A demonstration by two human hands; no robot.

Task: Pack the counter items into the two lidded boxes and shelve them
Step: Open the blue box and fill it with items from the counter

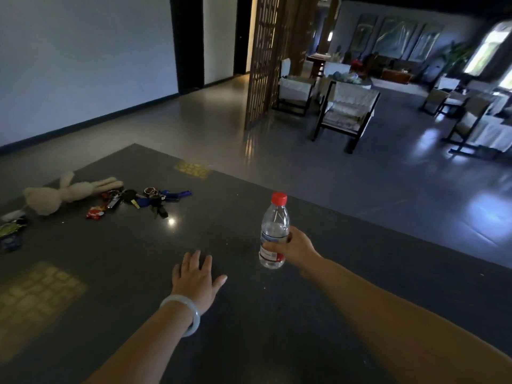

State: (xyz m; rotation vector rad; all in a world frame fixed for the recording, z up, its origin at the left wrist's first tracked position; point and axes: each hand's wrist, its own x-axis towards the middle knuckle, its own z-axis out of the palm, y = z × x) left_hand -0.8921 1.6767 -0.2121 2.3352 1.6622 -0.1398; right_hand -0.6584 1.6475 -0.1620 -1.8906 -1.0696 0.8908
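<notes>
My right hand (297, 249) grips a clear water bottle (274, 231) with a red cap, held upright at the dark counter (249, 314), right of centre. My left hand (195, 275) lies flat on the counter with fingers spread, a pale bangle on its wrist. At the far left lies a white plush rabbit (63, 194). Beside it sit bunches of keys with key fobs (138, 200), a small red item (95, 212) and a blue toy pistol (177, 194). No lidded box is in view.
More small things (11, 231) lie at the counter's left edge, cut off by the frame. Beyond the counter is a grey floor, a wooden lattice screen (266, 59) and chairs with white cushions (346, 112).
</notes>
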